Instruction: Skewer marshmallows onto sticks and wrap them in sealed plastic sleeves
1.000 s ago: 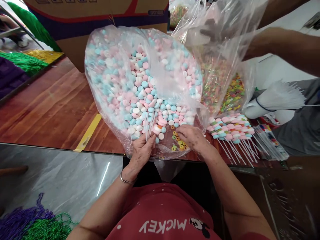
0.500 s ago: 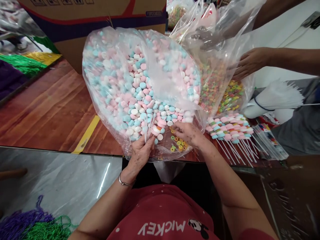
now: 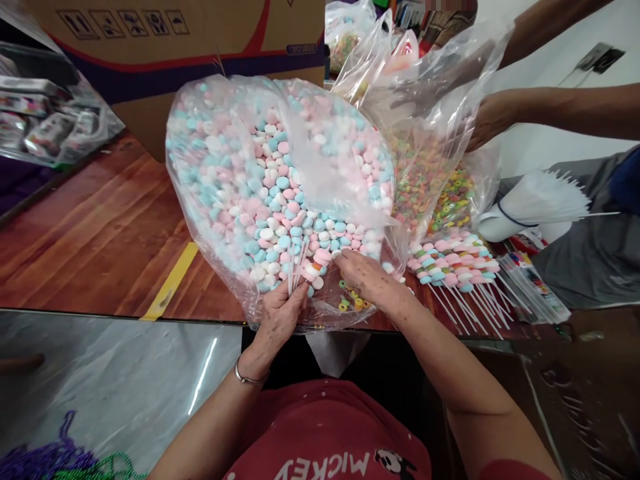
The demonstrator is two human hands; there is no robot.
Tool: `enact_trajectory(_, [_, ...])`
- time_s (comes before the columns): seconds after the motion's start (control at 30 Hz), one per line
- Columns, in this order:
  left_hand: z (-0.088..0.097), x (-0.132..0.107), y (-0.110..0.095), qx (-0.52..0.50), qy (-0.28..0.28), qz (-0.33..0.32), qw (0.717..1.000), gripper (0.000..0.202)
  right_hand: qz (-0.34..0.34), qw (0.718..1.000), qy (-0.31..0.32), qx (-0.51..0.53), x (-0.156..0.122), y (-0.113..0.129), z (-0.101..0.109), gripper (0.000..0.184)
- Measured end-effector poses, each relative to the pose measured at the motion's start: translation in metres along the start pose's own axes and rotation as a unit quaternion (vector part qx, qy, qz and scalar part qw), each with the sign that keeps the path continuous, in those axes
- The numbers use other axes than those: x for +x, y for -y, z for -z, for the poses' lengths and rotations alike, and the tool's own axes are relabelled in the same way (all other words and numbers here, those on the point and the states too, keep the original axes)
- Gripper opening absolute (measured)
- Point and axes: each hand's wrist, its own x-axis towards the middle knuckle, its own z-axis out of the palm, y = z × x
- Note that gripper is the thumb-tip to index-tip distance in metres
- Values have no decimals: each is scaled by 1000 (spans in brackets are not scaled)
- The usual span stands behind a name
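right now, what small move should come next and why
Probably pinch the white candy with the right hand and bring it to the short candy stack: the candy sits at that hand's fingertips, the left hand grips white sticks beside that stack, and loaded sticks with longer stacks lie to the right.

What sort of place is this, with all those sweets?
Perhaps a small sweets workshop: a big clear bag holds pink, blue and white sweets, a row of loaded skewers lies nearby, and a cardboard box stands behind.
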Motion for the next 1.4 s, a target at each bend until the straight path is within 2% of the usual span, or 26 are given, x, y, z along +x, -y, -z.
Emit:
enact_trajectory(0.13, [-2,0,-2,18,1,-7,1000,28,14,995,-38,96,1,-6,-8,28])
enact_trajectory(0.2, [-3,0,-5,39,4,-16,999,29,0,977,-93,191,3,-12,-12,24])
enact_trajectory(0.23, [-3,0,-7,50,10,-18,999,31,-13,957,-135,257,4,-15,-14,21])
enact_trajectory(0.3, [-4,0,-8,70,30,-24,997,32,-46,888,-209,408,7,-20,-16,18])
enact_trajectory(0.37, [-5,1,-8,89,51,-36,994,32,-90,808,-244,529,8,-23,-16,23])
enact_trajectory(0.4, [-4,1,-8,99,58,-44,992,31,-107,778,-250,567,8,-23,-16,27])
enact_trajectory(0.43, [-4,1,-7,109,63,-52,991,30,-117,757,-254,590,8,-23,-15,30])
enact_trajectory(0.5, [-3,2,-6,128,68,-59,988,29,-125,737,-266,609,7,-21,-15,32])
enact_trajectory(0.6, [-3,2,-5,145,72,-68,984,26,-127,735,-272,608,6,-19,-17,37])
enact_trajectory(0.73, [-4,2,-7,157,71,-78,982,28,-126,749,-274,590,4,-20,-22,36])
enact_trajectory(0.87, [-6,2,-11,168,58,-71,981,29,-89,784,-306,533,1,-18,-24,30])
enact_trajectory(1.0, [-6,1,-12,182,44,-65,980,29,-62,831,-345,431,-3,-9,-21,26])
enact_trajectory(1.07, [-6,2,-12,180,41,-65,981,29,-49,845,-357,394,-6,-4,-19,25])
enact_trajectory(1.13, [-6,2,-11,177,47,-69,981,30,-36,844,-364,393,-9,0,-20,26])
enact_trajectory(1.23, [-5,2,-10,176,56,-74,980,31,-28,818,-378,432,-10,5,-24,26])
enact_trajectory(1.3, [-5,1,-9,173,56,-73,981,31,-37,801,-382,459,-9,8,-29,24])
enact_trajectory(1.4, [-4,1,-9,161,54,-66,983,32,-63,792,-373,480,-8,14,-37,24])
